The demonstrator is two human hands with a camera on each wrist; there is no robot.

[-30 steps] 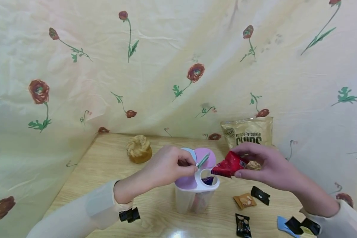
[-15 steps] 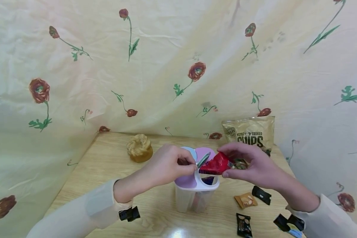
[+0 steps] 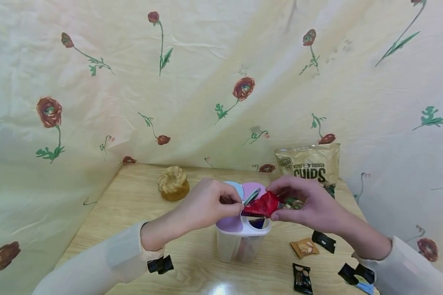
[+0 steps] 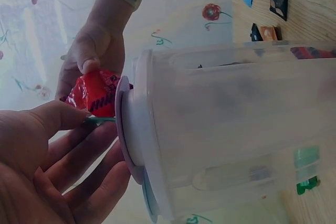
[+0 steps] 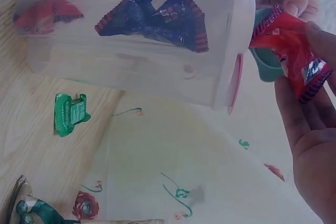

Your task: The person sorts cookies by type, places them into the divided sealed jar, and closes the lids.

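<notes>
A clear plastic container (image 3: 225, 248) with a white lid and coloured flaps stands on the table. My left hand (image 3: 215, 205) pinches the raised green flap (image 5: 269, 65) beside the lid's open round hole. My right hand (image 3: 304, 201) grips a red snack packet (image 3: 261, 205) between thumb and fingers; the packet's striped end lies over the hole, close to the green flap and my left fingertips. Through the container wall in the right wrist view show a dark blue snack packet (image 5: 157, 24) and, deeper down, another red packet (image 5: 48, 15).
A gold chip bag (image 3: 310, 164) leans at the back right, and a bun-like baked item (image 3: 172, 184) sits at the back left. Right of the container lie an orange packet (image 3: 304, 247) and black packets (image 3: 302, 279). A green packet (image 5: 71, 114) lies behind it.
My right hand has moved left, carrying the red snack packet from the hole's right side to over it. My left hand has stayed at the raised green flap.
</notes>
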